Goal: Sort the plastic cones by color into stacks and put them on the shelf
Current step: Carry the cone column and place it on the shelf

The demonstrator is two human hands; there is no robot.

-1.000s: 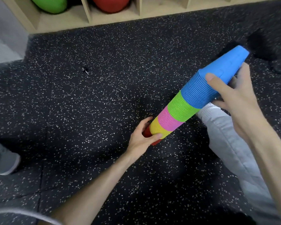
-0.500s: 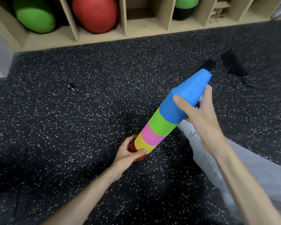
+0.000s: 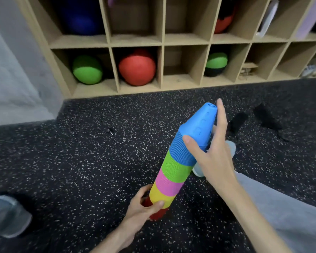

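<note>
A tall stack of plastic cones leans up and to the right above the floor, banded from the bottom red, yellow, pink, green and blue. My left hand is wrapped around its red and yellow base. My right hand clasps the blue cones near the top, thumb on the near side, fingers behind. The wooden shelf with square compartments stands ahead against the wall.
Shelf compartments hold a green ball, a red ball, a green-and-black ball and a dark blue ball. The floor is black speckled rubber. My grey shoe is at left; my grey trouser leg at right.
The stack has tipped from a strong rightward lean to nearly upright, with both hands still on it. The view has lifted, so more of the shelf shows.
</note>
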